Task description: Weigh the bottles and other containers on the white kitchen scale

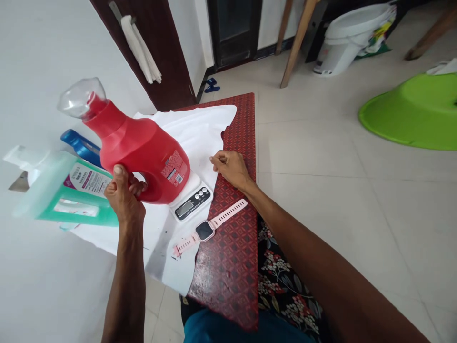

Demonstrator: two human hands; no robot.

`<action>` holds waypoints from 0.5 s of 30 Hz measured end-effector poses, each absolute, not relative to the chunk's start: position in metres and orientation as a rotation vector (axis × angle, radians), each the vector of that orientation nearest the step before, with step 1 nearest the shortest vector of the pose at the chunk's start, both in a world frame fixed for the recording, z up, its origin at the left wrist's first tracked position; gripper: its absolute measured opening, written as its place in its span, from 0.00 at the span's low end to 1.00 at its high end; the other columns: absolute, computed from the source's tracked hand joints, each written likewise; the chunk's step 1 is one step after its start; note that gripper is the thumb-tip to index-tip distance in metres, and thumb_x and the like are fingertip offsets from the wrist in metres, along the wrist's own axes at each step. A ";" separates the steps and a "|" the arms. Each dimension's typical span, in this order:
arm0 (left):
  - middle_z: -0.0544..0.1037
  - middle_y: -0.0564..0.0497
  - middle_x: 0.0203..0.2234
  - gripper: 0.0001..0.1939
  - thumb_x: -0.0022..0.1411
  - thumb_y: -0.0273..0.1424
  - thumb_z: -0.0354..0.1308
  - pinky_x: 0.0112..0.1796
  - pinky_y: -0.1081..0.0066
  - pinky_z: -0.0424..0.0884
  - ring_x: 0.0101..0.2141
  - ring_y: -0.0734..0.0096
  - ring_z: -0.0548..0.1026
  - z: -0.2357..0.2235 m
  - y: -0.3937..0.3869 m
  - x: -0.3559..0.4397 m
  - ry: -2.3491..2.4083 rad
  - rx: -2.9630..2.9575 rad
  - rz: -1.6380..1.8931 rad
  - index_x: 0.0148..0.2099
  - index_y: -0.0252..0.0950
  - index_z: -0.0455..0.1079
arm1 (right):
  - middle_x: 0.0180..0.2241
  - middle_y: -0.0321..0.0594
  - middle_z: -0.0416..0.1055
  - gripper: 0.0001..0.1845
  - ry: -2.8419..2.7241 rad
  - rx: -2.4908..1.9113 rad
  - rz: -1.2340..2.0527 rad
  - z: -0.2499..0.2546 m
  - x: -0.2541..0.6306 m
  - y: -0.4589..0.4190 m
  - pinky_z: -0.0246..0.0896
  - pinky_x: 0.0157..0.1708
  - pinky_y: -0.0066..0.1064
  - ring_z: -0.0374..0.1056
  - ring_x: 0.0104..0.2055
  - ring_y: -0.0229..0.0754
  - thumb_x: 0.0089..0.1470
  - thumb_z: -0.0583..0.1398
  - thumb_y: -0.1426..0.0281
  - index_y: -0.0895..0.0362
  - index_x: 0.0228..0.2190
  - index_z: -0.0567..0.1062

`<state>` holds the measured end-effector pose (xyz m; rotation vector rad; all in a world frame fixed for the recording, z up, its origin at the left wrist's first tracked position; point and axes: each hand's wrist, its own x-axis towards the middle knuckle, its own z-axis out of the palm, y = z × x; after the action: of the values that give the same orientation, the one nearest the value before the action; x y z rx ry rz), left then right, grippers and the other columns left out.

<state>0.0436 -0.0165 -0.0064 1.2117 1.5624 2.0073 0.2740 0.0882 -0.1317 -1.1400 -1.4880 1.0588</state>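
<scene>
My left hand (124, 193) is closed around the handle of a large red detergent bottle (143, 147) with a clear cap (76, 97). The bottle's base is at a white kitchen scale (193, 200); whether its weight rests there I cannot tell. The scale's display faces me, with no readable digits. My right hand (230, 166) is loosely curled over the table's right part, beside the white cloth, and nothing shows in its fingers. A pink-strapped smartwatch (204, 231) lies in front of the scale.
Left of the red bottle, near the wall, are a big green liquid bottle (85, 190) with a pump and a blue bottle (82, 147). A white cloth (200, 124) partly covers the red patterned table (237, 228). A white bucket (342, 43) and a green basin (410, 114) are on the floor.
</scene>
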 end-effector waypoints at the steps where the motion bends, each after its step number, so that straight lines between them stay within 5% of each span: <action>1: 0.57 0.60 0.17 0.38 0.52 0.67 0.71 0.21 0.70 0.59 0.17 0.79 0.53 -0.007 -0.017 0.042 1.551 1.225 1.984 0.26 0.41 0.57 | 0.23 0.38 0.78 0.15 -1.489 -1.145 1.053 -0.132 0.274 0.088 0.64 0.31 0.31 0.71 0.25 0.39 0.62 0.62 0.65 0.54 0.23 0.73; 7: 0.73 0.50 0.23 0.36 0.71 0.67 0.52 0.33 0.64 0.69 0.26 0.67 0.71 -0.007 -0.034 0.030 1.686 1.623 1.757 0.29 0.39 0.71 | 0.24 0.39 0.79 0.15 -1.488 -1.174 1.037 -0.131 0.273 0.085 0.65 0.31 0.32 0.72 0.26 0.40 0.62 0.62 0.64 0.54 0.23 0.74; 15: 0.79 0.48 0.35 0.33 0.73 0.64 0.51 0.41 0.62 0.74 0.39 0.61 0.79 -0.023 -0.050 0.003 1.924 1.612 1.731 0.42 0.39 0.74 | 0.24 0.40 0.78 0.19 -1.476 -1.177 1.052 -0.131 0.272 0.085 0.66 0.30 0.33 0.71 0.24 0.39 0.61 0.66 0.57 0.54 0.24 0.74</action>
<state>0.0031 -0.0504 -0.0230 1.6116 1.9244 1.7307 0.2725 0.0854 -0.1314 -1.1768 -1.4759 1.0521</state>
